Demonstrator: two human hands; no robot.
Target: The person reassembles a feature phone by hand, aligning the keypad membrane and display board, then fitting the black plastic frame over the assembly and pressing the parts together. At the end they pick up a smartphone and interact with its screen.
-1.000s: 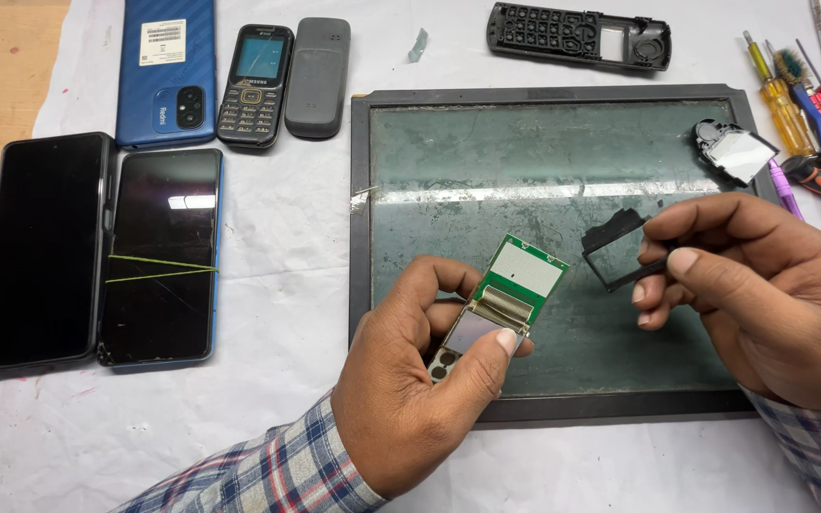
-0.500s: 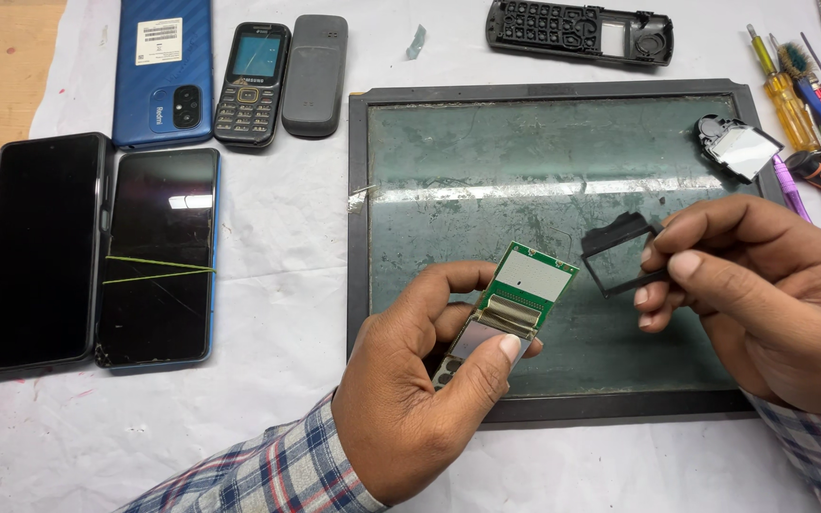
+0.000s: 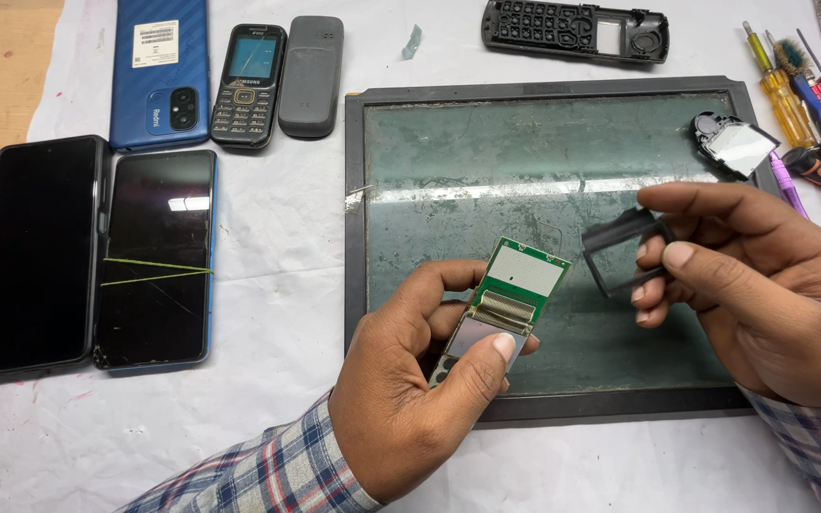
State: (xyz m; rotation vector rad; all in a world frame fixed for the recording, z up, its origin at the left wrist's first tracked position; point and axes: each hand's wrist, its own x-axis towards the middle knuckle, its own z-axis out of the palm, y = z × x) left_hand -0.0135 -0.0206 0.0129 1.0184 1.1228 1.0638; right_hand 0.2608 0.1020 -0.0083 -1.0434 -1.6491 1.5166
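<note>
Head view has your left hand point(image 3: 410, 399) pinching the green circuit board point(image 3: 510, 299) and right hand point(image 3: 762, 294) gripping a small black frame point(image 3: 620, 249), both over the glass-topped mat point(image 3: 486, 161) on white cloth point(image 3: 277, 275).

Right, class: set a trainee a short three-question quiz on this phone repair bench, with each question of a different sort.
1. True or false: the left hand holds a green circuit board.
2. What does the right hand pinch? A) a screwdriver B) a small black frame C) a blue phone
3. How many phones lie left of the glass-topped tray?

Key: 1 true. 2 B. 3 five, counting the grey one lying face down.
</note>
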